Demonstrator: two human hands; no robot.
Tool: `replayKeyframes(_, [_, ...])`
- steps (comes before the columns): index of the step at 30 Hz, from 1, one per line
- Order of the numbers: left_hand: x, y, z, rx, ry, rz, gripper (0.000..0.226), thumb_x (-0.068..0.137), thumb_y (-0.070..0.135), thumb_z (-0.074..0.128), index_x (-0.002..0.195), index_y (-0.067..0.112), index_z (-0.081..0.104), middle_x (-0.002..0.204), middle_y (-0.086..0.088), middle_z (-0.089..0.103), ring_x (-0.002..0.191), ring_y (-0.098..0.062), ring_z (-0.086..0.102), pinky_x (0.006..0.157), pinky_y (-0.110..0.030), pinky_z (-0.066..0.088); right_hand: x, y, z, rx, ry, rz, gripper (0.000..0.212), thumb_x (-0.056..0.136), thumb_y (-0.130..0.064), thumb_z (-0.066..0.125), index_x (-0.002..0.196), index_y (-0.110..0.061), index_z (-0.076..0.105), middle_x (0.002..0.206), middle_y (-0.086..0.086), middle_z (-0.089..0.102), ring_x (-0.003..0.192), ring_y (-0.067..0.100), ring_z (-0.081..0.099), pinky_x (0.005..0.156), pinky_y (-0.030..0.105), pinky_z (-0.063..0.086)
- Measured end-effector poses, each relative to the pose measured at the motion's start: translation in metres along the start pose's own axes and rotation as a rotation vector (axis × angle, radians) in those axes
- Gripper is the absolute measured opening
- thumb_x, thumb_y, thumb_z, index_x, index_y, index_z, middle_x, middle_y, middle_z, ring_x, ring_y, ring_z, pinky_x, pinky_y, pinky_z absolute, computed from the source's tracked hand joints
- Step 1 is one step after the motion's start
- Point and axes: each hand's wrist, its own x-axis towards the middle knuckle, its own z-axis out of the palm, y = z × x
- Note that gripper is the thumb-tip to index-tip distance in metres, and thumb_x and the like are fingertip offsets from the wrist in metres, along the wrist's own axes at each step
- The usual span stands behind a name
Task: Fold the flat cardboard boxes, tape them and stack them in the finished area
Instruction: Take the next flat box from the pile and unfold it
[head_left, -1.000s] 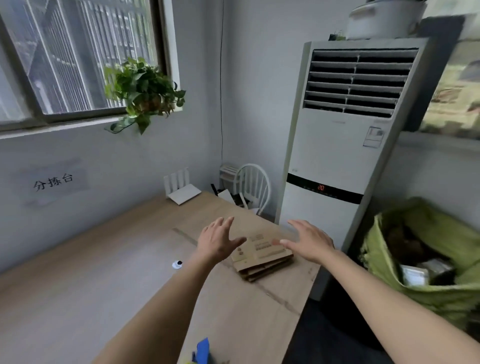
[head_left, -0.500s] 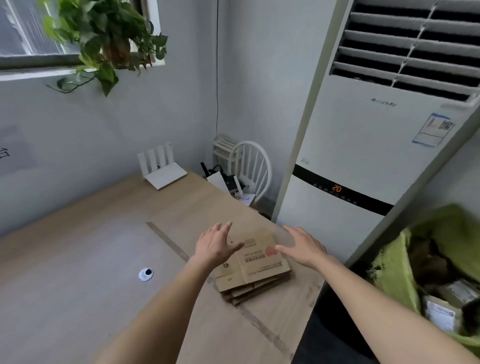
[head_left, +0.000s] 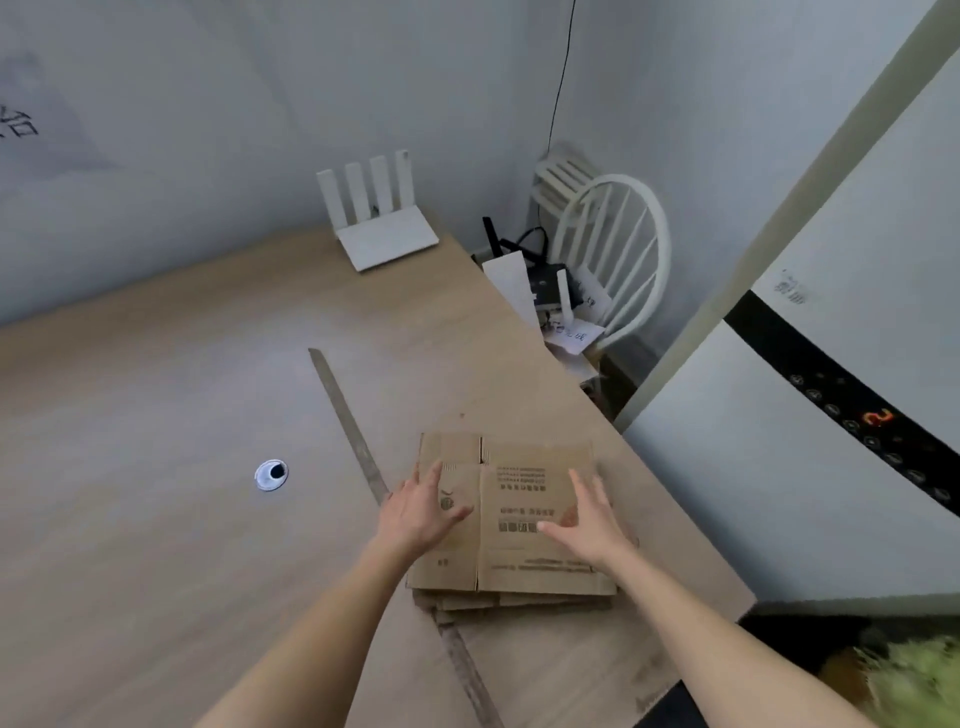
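Two bare hands are spread over a small stack of flat cardboard boxes (head_left: 511, 525) lying near the right edge of the wooden table (head_left: 156, 415). The left hand (head_left: 423, 512) rests open on the top sheet's left part; the right hand (head_left: 587, 525) hovers over its right side, fingers splayed — neither has closed on anything. A white router (head_left: 382, 228) stands by the far wall.
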Motion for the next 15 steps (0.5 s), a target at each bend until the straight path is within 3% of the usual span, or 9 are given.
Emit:
replayKeyframes(3, [0.016, 0.009, 0.035, -0.041, 0.019, -0.097, 0.097, 0.085, 0.073, 0.054, 0.16, 0.029, 0.009, 0.165, -0.014, 0.015, 0.148, -0.033, 0.028, 0.117, -0.049, 0.032, 0.035, 0.018, 0.008, 0.008, -0.049, 0.038, 0.126, 0.073, -0.071, 0.072, 0.155, -0.042, -0.019, 0.165, 0.008, -0.024, 0.154, 0.037, 0.005, 0.124, 0.053, 0.013])
replayKeyframes(8, [0.023, 0.009, 0.068, -0.187, 0.001, -0.268, 0.109, 0.079, 0.075, 0.062, 0.16, 0.026, 0.007, 0.162, -0.016, 0.018, 0.145, -0.034, 0.032, 0.115, -0.048, 0.037, 0.058, 0.028, 0.015, 0.11, -0.056, 0.028, 0.125, 0.075, -0.066, 0.074, 0.154, -0.044, -0.02, 0.167, 0.007, -0.016, 0.154, 0.036, 0.009, 0.121, 0.053, 0.022])
replayKeyframes(15, [0.021, 0.006, 0.07, -0.355, 0.072, -0.319, 0.117, 0.069, 0.073, 0.074, 0.158, 0.03, 0.012, 0.147, -0.017, 0.035, 0.132, -0.036, 0.043, 0.108, -0.049, 0.043, 0.052, 0.03, 0.013, 0.184, 0.048, -0.037, 0.12, 0.074, -0.064, 0.076, 0.153, -0.048, -0.014, 0.167, 0.0, -0.002, 0.148, 0.036, 0.027, 0.113, 0.054, 0.035])
